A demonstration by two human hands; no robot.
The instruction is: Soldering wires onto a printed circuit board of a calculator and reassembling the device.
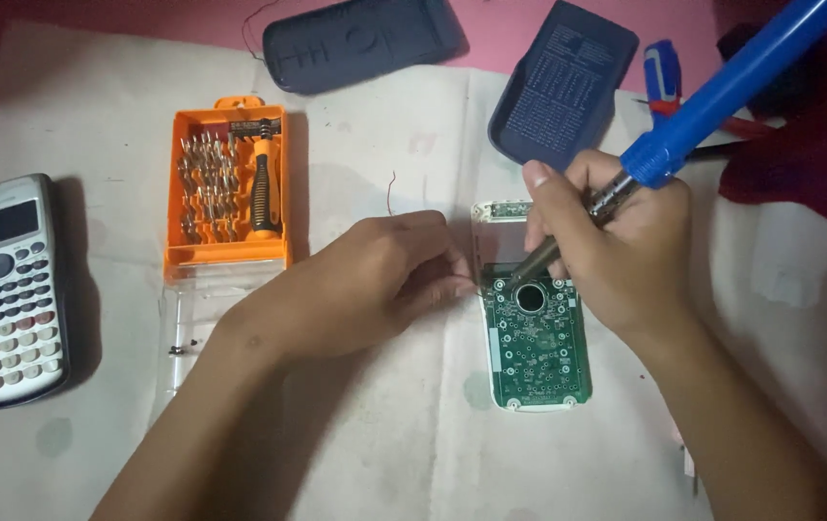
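White paper lies bare below both hands beside the circuit board.

soldering iron handle cut off top-right; its tip hidden behind right hand | loose screws too small

Calculator: grey, lies flat at the far left.
Bit box: orange, open, full of little metal bits.
Dark covers: two, lying at the top.
Paper: white, under everything.
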